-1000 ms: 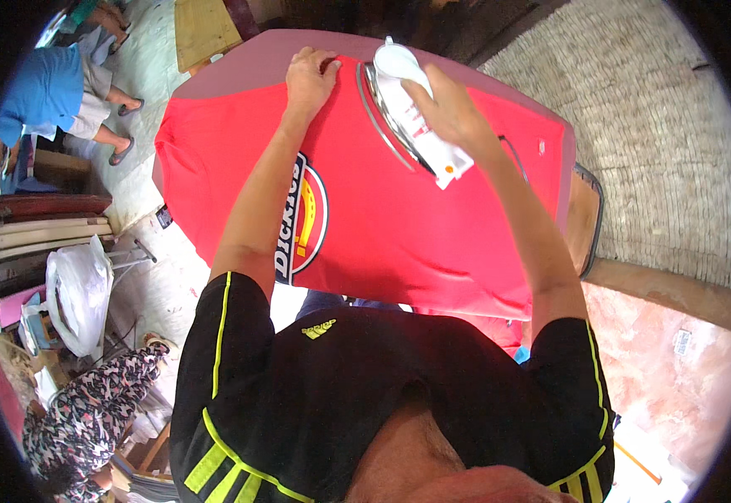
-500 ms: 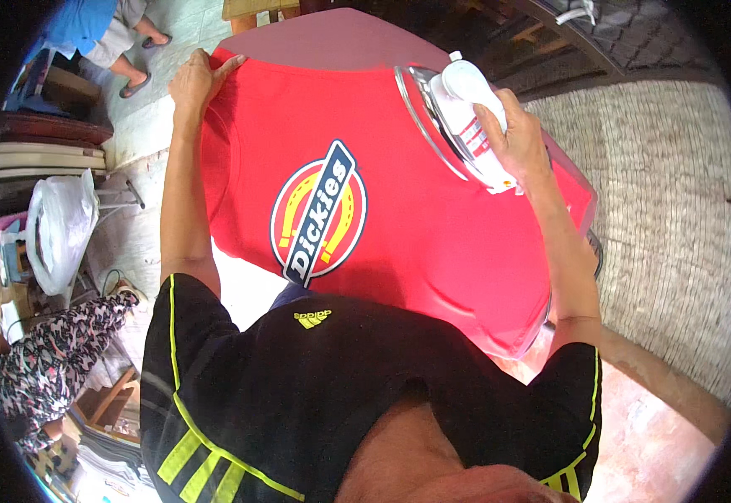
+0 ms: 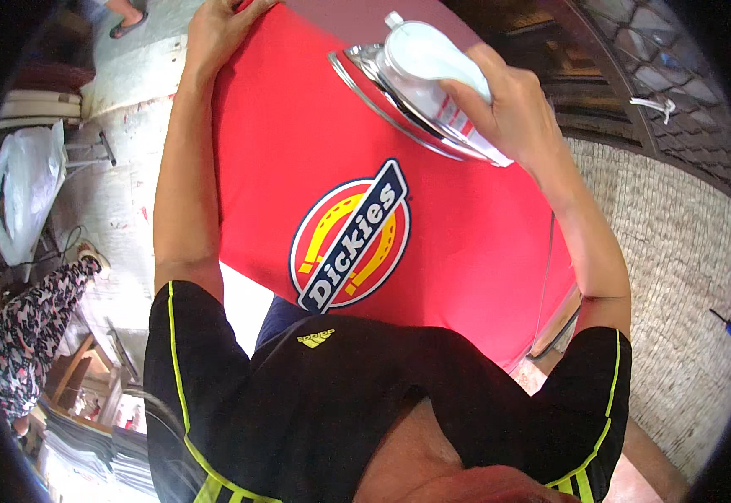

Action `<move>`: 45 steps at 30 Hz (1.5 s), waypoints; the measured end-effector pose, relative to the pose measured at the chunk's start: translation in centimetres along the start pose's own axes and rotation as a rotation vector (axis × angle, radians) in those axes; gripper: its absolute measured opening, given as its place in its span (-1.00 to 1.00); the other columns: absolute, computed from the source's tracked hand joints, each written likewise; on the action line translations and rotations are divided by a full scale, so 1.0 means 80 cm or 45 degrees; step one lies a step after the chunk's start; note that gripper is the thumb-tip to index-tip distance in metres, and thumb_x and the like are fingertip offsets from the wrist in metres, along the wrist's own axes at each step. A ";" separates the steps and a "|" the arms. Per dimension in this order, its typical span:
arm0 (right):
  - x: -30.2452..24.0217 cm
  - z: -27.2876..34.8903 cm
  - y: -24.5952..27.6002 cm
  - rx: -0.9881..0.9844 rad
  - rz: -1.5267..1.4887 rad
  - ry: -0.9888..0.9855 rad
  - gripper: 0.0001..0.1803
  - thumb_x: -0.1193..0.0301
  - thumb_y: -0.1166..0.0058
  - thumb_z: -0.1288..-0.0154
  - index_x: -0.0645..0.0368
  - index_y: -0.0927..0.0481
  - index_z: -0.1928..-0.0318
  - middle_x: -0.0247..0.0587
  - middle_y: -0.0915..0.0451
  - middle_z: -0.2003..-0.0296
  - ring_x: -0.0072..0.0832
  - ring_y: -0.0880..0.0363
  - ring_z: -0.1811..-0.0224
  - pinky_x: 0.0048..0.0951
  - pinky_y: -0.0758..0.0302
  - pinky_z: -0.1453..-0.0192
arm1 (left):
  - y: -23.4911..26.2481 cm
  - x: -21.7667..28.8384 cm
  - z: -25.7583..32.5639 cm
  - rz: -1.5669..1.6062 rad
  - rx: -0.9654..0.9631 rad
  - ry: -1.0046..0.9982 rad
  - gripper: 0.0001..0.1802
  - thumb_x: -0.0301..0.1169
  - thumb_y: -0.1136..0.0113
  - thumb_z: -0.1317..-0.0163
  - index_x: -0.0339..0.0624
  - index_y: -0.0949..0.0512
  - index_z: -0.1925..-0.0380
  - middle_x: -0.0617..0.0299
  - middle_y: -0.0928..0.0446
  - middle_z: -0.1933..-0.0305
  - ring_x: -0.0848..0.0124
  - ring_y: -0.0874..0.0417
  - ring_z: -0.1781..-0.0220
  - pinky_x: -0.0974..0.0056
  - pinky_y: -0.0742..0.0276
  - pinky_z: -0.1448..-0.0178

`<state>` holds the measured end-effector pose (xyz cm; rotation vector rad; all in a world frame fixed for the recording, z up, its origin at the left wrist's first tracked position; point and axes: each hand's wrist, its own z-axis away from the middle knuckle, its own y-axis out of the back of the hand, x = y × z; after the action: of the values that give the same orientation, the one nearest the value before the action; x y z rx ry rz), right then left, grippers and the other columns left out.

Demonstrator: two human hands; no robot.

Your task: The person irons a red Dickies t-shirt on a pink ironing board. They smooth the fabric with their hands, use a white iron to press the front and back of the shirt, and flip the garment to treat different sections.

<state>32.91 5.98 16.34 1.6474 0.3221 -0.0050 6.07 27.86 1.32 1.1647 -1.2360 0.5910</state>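
iron (image 3: 420, 88): white and steel, tilted over the far part of the red t-shirt (image 3: 466, 235), soleplate facing the cloth
right hand (image 3: 512, 109): fingers wrapped tight around the iron's handle, steering it
left hand (image 3: 219, 25): pressed on the shirt's far left edge, fingers partly out of view, likely keeping the cloth taut
shirt: spread flat, round badge (image 3: 350, 237) facing up
white plastic bag (image 3: 18, 193): hanging well off left
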 end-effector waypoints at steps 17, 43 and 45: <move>-0.038 -0.062 -0.022 -0.005 -0.157 0.147 -0.65 0.15 -0.14 -0.39 0.19 -0.51 0.09 0.09 -0.66 0.29 0.03 -0.68 0.21 -0.21 -0.60 0.23 | 0.009 0.048 0.021 -0.001 0.187 0.127 -0.59 -0.11 -0.18 -0.34 -0.29 -0.63 0.42 0.31 -0.47 0.62 0.49 -0.47 0.53 0.26 -0.41 0.41; 0.050 0.109 0.023 0.116 -0.186 -0.643 -0.54 0.05 -0.05 -0.42 0.15 -0.50 -0.07 0.19 -0.67 0.28 0.07 -0.68 0.18 -0.10 -0.58 0.13 | -0.003 0.012 0.003 -0.270 0.303 -0.164 -0.57 -0.05 -0.19 -0.33 -0.27 -0.66 0.32 0.15 -0.53 0.57 0.42 -0.46 0.48 0.30 -0.44 0.28; 0.040 0.080 0.016 0.131 -0.144 -0.651 -0.56 0.07 -0.04 -0.43 0.19 -0.50 -0.02 0.14 -0.67 0.28 0.01 -0.67 0.21 -0.14 -0.56 0.13 | -0.005 0.007 0.001 -0.201 0.318 -0.204 -0.55 -0.04 -0.19 -0.34 -0.28 -0.66 0.34 0.15 -0.50 0.59 0.45 -0.42 0.49 0.30 -0.42 0.30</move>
<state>37.44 0.30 16.32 1.6624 0.0222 -0.5269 6.53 27.54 1.72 1.5293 -1.2144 0.5529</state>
